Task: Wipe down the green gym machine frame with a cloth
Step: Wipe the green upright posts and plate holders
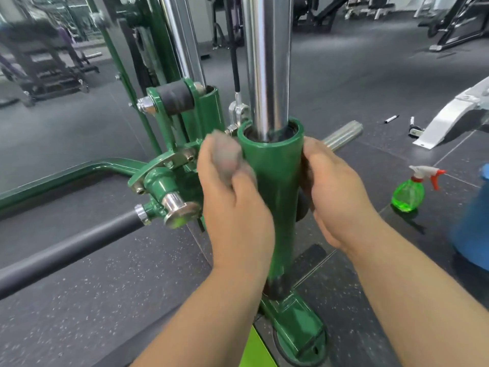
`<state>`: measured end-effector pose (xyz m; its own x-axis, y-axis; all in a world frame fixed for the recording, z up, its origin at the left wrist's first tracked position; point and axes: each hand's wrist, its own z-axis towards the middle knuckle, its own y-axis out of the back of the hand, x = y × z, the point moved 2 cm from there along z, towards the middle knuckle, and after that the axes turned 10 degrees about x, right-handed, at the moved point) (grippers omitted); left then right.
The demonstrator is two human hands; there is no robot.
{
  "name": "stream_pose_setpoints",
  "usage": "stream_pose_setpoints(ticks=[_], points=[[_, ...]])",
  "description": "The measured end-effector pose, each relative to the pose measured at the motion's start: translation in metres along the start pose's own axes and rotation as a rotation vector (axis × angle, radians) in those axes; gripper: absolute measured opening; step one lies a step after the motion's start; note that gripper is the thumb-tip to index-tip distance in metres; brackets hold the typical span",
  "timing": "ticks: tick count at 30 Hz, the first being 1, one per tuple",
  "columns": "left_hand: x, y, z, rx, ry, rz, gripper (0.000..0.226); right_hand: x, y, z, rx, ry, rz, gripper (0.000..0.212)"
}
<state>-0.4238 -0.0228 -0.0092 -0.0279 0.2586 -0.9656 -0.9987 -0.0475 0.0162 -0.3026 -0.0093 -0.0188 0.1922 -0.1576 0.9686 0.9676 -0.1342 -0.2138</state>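
My left hand [232, 197] fingers squeeze the gray cloth [227, 157] against the green tube [275, 181]; my right hand [336, 192] fingers curl round its other side.

Green spray bottle [407, 193] with white and red trigger stands on dark speckled floor [111, 300], right of centre; blurred blue object [476, 221] just beside it at the right edge. Two small marker-like items [391, 119] lie farther back near a white metal piece [447, 120]. Black machines [45, 62] stand blurred at far left.
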Motion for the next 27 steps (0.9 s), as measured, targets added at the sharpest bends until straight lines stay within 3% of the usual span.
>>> stream_pose_setpoints(ticks=[4,7,12,22,27], points=[[-0.036,-0.020,0.010,-0.130,-0.298,-0.043,0.028,0.002,-0.003,-0.007,0.005,0.026,-0.007,0.030],[-0.025,-0.019,0.019,-0.174,-0.400,-0.001,0.032,0.000,-0.003,-0.009,0.004,0.046,-0.076,0.030],[0.004,-0.007,0.004,-0.137,0.042,-0.110,0.024,-0.003,-0.002,-0.009,0.026,0.010,-0.097,0.028],[-0.010,-0.007,0.025,-0.102,0.155,-0.116,0.036,-0.005,0.002,-0.011,0.055,0.025,-0.122,0.029],[0.001,-0.010,0.021,-0.077,-0.031,-0.036,0.038,-0.008,0.003,-0.010,0.085,0.024,-0.087,0.029]])
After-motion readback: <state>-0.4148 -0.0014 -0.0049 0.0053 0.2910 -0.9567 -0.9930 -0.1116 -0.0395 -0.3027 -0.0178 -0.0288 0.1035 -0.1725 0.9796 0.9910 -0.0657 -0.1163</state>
